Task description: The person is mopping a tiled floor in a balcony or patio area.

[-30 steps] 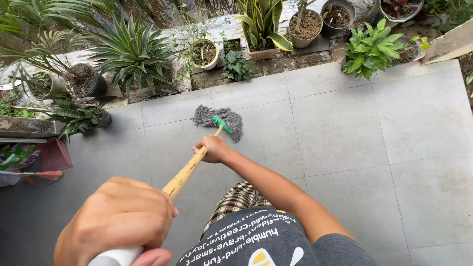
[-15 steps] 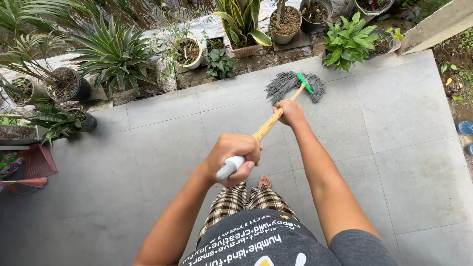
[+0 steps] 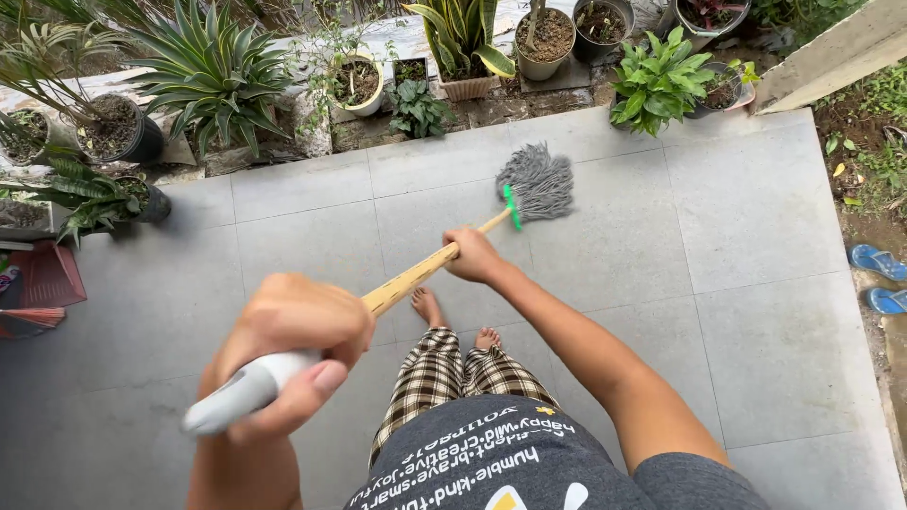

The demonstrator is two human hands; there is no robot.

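Note:
I hold a mop with a wooden handle [image 3: 408, 280] and a white grip end. My left hand [image 3: 293, 349] is closed round the white grip, close to the camera. My right hand [image 3: 472, 255] grips the handle further down, near the green clamp. The grey string mop head [image 3: 537, 183] lies on the grey floor tiles [image 3: 718, 236], fanned to the upper right. My bare feet [image 3: 453, 321] stand on the tiles below the handle.
Potted plants line the far edge: a spiky one [image 3: 213, 66], a leafy green one [image 3: 657, 85], several pots with soil [image 3: 543, 36]. A red dustpan [image 3: 33, 288] lies at the left. Blue sandals [image 3: 879, 279] sit on the right beyond the tile edge.
The mop head has swung from the left to the right, then pulled back nearer to me. My left hand has come closer to the camera and my feet show now.

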